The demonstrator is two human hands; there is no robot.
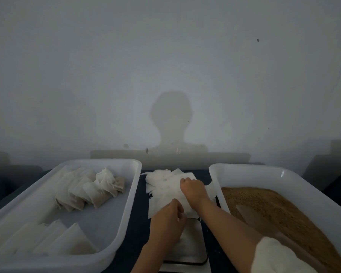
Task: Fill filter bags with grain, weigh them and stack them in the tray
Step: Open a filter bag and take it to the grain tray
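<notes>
A loose pile of empty white filter bags [165, 186] lies on the dark table between two white trays. My right hand [193, 189] reaches onto the pile with fingers curled, pinching a bag. My left hand [168, 219] is at the pile's near edge, its fingers curled on the edge of a bag. The left tray [124, 223] holds filled bags [91, 191] stacked in rows. The right tray [283, 174] holds brown grain [274, 205] with a scoop [252, 215] lying in it. A scale [191, 245] sits under my left wrist.
A pale wall rises close behind the table, with my shadow on it. More filled bags [53, 239] lie at the near end of the left tray. A white sleeve [278, 257] covers my right upper arm. Narrow strips of dark table show between the trays.
</notes>
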